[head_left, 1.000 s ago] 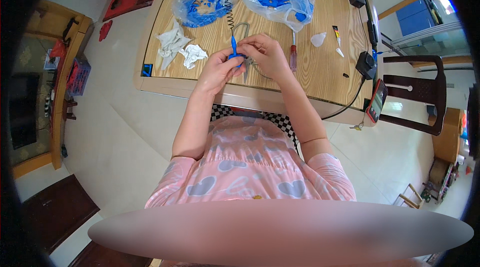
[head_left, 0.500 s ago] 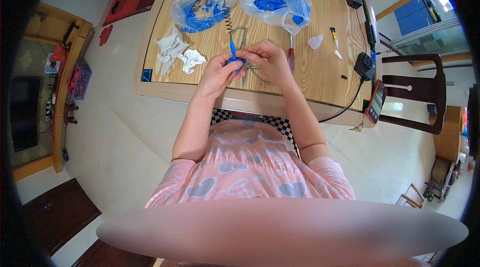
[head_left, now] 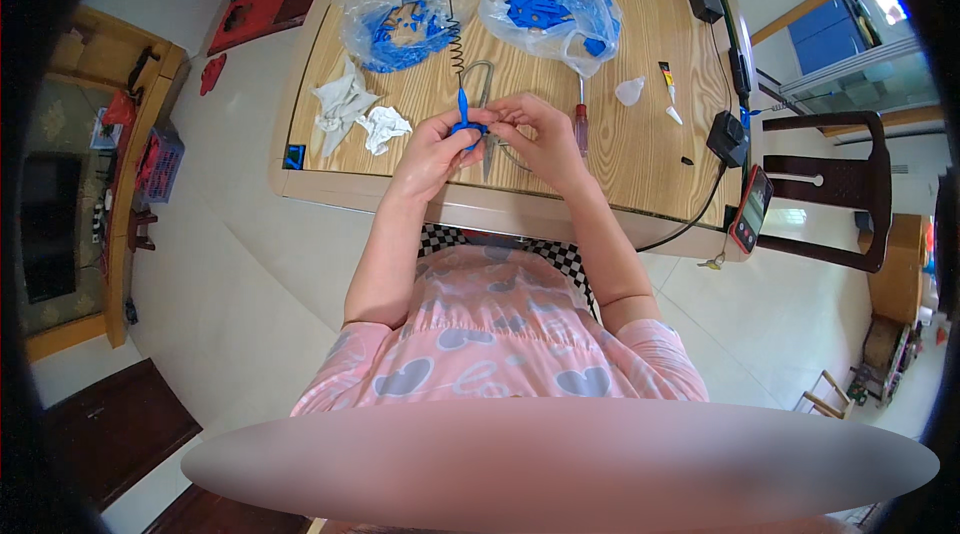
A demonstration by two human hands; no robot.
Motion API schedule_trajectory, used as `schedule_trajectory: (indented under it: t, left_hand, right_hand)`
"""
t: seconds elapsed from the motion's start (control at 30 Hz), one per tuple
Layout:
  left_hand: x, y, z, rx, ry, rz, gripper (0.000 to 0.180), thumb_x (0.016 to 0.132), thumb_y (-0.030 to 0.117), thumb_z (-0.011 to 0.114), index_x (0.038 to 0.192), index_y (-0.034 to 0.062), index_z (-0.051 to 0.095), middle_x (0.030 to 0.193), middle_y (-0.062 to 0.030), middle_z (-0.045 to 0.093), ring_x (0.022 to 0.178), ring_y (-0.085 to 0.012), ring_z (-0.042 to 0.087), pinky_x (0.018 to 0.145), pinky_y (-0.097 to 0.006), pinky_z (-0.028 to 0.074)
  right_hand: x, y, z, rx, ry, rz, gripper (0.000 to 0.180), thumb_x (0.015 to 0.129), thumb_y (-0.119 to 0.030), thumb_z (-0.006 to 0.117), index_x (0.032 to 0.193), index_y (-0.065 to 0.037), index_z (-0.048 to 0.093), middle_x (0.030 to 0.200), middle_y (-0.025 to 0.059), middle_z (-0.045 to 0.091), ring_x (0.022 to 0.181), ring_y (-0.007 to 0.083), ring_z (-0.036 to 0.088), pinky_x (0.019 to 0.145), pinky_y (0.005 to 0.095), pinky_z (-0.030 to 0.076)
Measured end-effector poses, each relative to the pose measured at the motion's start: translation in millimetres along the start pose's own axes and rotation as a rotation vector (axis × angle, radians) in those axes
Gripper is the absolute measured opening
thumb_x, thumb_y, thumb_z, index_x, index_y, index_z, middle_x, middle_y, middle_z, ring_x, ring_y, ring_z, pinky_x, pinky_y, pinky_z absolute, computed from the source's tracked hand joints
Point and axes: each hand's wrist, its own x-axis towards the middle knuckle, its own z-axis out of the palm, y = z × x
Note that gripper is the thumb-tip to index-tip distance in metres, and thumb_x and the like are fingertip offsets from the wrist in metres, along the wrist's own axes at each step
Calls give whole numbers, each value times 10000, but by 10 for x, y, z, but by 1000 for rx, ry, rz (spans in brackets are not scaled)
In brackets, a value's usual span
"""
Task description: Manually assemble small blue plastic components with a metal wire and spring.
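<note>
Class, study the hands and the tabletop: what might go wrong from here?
The coiled black wire extending from the blue piece in the left hand might snag the plastic bag beside it. The scissors, partly hidden by the right hand, might nick a finger. The smartphone at the table's edge might get knocked off.

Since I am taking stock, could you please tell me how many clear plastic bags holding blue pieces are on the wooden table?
2: a left bag beyond the left hand, and a right bag beyond the right hand.
</note>
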Motion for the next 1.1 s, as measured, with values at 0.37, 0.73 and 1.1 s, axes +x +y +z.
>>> schedule_trajectory:
  t: [0.37,0.73,1.1]
  left_hand:
    - [-4,-75,29,58,82,-46,238,822,-1,507,1049,-36,572,759,-35,555,601,-83,507,512,-193,369]
    - [-9,-98,113,34,158,-36,269,875,61,514,1127,-24,550,924,-64,608,693,-122,593,592,-206,455]
    - [-61,-95,278,1290,455,586,279,783,30,544,1059,-3,577,1049,-167,502,828,-346,571,691,-393,477]
  right_hand:
    - [-11,17,-52,-169,5,-88,60,745,20,619,789,3,583,741,89,587,675,185,576,595,280,454]
    - [-5,33,-65,-186,121,82,134,817,-82,587,924,-3,607,807,96,593,726,163,573,671,271,446]
    - [17,25,-61,289,149,100,220,834,-84,597,1037,0,578,863,14,599,802,64,550,727,223,440]
